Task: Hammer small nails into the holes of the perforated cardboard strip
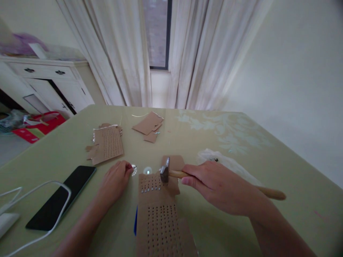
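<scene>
My right hand [214,182] is wrapped round the wooden handle of a hammer [164,174]. The hammer's metal head rests over the top right part of a brown cardboard sheet [158,200] punched with rows of small holes. A row of small silvery studs shows near that sheet's top edge. Left of the sheet, my left hand [118,176] has its thumb and finger pinched together; a tiny thin dark piece [134,167] sticks out at the tips, too small to name. Just beyond the fingertips are a small clear round piece [134,171] and another shiny disc [147,171].
A black phone [63,196] and a white cable [65,187] lie at the left. Perforated cardboard [108,142] and plain cardboard pieces [148,123] lie farther back. Crumpled clear plastic [230,162] sits behind my right hand. A blue edge [135,221] shows under the sheet.
</scene>
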Demonstrator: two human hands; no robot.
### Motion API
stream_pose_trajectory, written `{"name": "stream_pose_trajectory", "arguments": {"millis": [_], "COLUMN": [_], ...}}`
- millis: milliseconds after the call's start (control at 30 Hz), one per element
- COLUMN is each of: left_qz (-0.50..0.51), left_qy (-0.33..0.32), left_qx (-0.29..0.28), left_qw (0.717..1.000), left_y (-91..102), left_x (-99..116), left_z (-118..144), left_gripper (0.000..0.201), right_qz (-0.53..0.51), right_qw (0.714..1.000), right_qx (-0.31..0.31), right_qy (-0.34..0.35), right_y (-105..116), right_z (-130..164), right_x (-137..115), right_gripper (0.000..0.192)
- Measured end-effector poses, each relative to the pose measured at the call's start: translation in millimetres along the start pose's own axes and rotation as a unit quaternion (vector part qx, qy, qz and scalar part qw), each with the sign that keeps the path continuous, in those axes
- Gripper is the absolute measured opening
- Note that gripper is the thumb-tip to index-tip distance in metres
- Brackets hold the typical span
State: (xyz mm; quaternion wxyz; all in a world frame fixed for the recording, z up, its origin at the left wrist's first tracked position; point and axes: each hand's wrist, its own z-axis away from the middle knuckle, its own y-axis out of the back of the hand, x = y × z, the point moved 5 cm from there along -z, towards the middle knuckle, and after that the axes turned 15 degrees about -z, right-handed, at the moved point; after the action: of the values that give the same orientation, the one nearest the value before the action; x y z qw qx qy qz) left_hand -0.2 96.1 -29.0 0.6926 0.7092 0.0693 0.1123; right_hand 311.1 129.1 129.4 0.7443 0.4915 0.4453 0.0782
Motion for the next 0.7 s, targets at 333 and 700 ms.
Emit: {"name": "stream_pose_trajectory", "arguments": {"millis": [333, 700], "left_qz": [0.006, -0.007], "left_qy": [-0.026, -0.035], "left_qx": [0.028, 0.014], "left_qw": [0.999, 0.999], "left_y": [-8.6, -6.7], "left_x": [2.9, 5.9], "left_z": [1.9, 4.5], "left_gripper": [0.021, 0.027], "right_qz": [-0.013, 0.005], "right_qw": [1.000, 1.000], "right_qx": [-0.017, -0.015], "right_qy": [-0.006, -0.010], "right_y": [0.0, -1.1], "right_z": [-3.0, -3.7], "right_x": [5.6, 9.7], "right_gripper": [0.034, 0.031]}}
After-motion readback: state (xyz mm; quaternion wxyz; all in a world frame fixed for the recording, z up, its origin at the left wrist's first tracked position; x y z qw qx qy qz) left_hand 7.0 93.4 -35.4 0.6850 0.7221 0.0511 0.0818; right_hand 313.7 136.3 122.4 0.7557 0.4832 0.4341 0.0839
